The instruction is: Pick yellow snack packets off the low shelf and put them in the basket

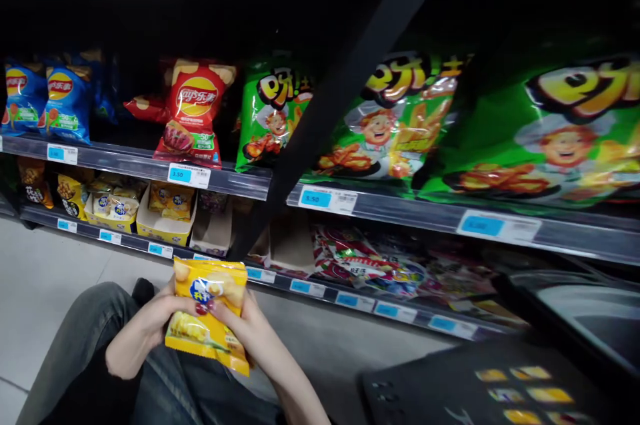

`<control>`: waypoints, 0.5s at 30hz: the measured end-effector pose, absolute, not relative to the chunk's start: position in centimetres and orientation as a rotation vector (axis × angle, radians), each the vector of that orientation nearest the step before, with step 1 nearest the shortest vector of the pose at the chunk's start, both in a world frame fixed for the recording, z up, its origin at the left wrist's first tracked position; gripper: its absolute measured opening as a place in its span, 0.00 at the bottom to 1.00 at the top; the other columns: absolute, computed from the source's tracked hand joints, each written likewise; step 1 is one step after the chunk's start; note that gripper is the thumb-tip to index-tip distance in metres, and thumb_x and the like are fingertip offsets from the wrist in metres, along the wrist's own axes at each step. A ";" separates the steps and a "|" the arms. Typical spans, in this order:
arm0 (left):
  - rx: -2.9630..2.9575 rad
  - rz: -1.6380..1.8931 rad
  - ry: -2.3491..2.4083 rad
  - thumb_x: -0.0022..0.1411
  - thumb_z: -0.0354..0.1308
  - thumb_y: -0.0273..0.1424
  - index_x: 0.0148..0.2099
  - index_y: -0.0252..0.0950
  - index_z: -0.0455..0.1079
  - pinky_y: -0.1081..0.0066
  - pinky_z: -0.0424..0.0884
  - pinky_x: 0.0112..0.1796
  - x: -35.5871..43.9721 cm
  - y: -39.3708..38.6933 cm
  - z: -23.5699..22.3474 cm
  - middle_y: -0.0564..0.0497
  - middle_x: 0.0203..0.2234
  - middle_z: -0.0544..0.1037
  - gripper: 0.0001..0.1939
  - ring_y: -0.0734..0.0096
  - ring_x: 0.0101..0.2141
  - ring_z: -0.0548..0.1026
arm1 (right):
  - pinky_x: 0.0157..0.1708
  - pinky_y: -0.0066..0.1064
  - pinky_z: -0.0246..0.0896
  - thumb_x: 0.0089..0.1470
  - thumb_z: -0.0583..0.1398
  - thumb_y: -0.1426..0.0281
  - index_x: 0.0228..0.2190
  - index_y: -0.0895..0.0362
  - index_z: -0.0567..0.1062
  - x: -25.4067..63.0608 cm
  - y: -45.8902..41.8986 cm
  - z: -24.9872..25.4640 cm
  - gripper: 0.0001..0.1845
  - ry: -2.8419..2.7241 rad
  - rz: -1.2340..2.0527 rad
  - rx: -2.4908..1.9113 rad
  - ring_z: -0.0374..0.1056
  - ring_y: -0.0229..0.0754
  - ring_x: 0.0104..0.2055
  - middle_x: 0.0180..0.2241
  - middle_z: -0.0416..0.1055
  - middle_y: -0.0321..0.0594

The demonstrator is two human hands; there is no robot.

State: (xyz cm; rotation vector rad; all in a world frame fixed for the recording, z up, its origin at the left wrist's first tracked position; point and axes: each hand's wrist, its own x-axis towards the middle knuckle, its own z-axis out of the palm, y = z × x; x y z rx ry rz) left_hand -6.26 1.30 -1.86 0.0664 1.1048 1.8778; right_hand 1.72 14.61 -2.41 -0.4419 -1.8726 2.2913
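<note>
A yellow snack bag [200, 332] with a blue logo is held up in front of my knees, its printed front facing me. My left hand [160, 318] grips its left side, thumb pressed on the front. From the right, my right hand [237, 325] holds the other side, its thumb near the left one at the middle. The remaining fingers of both hands are hidden behind the bag. Beyond it on the bottom shelf, a yellow display box [167, 230] holds similar yellow packets, and another box [111, 218] beside it holds pale packets.
The upper shelf [240, 182] carries blue chip bags [67, 102], a red chip bag [195, 112] and large green snack bags [385, 125]. A dark slanted post [340, 85] crosses the shelves. At lower right stands a dark box [430, 385] with small pictures on it.
</note>
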 end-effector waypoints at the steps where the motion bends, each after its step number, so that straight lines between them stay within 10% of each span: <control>1: 0.013 1.929 1.122 0.38 0.60 0.19 0.40 0.30 0.70 0.65 0.73 0.34 -6.8 0.9 -1.5 0.45 0.28 0.80 0.21 0.58 0.31 0.78 | 0.43 0.39 0.64 0.41 0.64 0.56 0.44 0.56 0.70 0.5 14.7 -2.2 0.29 -1.957 2.245 -0.381 0.68 0.50 0.45 0.44 0.72 0.45; 5: -0.278 2.132 1.194 0.41 0.57 0.18 0.39 0.27 0.69 0.65 0.75 0.30 -9.8 -2.3 0.7 0.43 0.24 0.80 0.17 0.57 0.27 0.78 | 0.42 0.33 0.65 0.59 0.42 0.55 0.49 0.56 0.65 -7.6 15.1 -1.1 0.26 -2.293 1.959 -0.373 0.69 0.42 0.46 0.48 0.69 0.45; 15: -0.576 2.492 1.232 0.53 0.50 0.15 0.55 0.24 0.60 0.61 0.77 0.33 -15.9 -8.7 -0.2 0.44 0.25 0.80 0.25 0.57 0.28 0.79 | 0.48 0.48 0.58 0.56 0.57 0.65 0.50 0.58 0.65 -25.3 12.5 -4.7 0.21 -2.719 0.956 -1.016 0.61 0.49 0.51 0.53 0.60 0.46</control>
